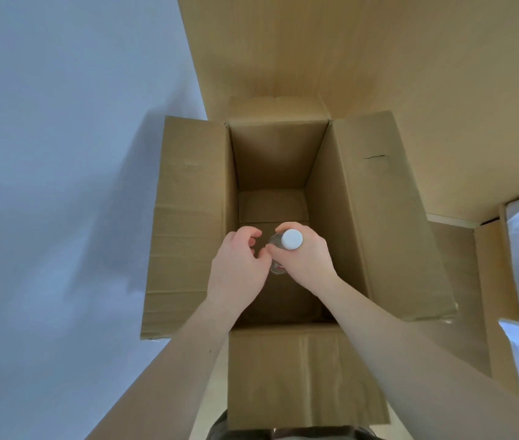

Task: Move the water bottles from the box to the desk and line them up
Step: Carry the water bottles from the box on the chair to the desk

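We see one water bottle (286,246) standing upright inside the open cardboard box (340,198), viewed from straight above: a clear body with a round white cap, and a trace of red label low on its side. It sits toward the six o'clock end of the box interior. We see all four box flaps folded outward, and bare cardboard floor toward twelve o'clock. The wooden desk (410,58) lies beyond the box at twelve to two o'clock.

Right hand (307,258) grips a white-capped bottle (292,239) inside the open box (340,217).
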Motion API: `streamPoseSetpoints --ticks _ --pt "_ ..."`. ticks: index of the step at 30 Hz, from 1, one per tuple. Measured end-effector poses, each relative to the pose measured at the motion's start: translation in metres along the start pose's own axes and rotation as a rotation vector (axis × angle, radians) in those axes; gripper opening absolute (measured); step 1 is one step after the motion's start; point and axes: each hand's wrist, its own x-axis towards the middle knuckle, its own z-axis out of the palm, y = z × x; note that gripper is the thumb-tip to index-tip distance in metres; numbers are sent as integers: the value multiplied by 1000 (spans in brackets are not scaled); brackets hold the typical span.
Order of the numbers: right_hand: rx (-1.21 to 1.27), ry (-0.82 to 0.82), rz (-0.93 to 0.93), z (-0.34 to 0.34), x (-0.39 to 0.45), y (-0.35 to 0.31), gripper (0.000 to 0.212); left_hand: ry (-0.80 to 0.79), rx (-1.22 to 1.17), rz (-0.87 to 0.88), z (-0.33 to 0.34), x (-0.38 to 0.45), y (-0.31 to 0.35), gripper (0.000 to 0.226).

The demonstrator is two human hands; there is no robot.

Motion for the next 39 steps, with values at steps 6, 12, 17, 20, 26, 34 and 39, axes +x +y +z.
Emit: streamPoseSetpoints --ticks 6,12,17,20,26,34,39 --pt "23 136 -3 -31 -36 -31 24 -8 -34 102 -25 -19 6 31" --pt "88 170 81 -69 -69 -44 28 -45 0 163 -24 -35 19 29" --pt "113 221 148 -102 -100 -36 26 -106 21 241 -7 -56 35 26" --pt "144 251 192 -122 -124 -26 25 -156 38 288 7 -69 48 25" --pt "237 299 252 -164 -189 12 29 -241 48 356 42 -114 83 24" --pt "315 390 322 -211 -308 76 33 -436 30 480 105 -213 135 14" --pt "351 480 374 -226 -384 122 28 -622 104 562 154 -278 147 22"
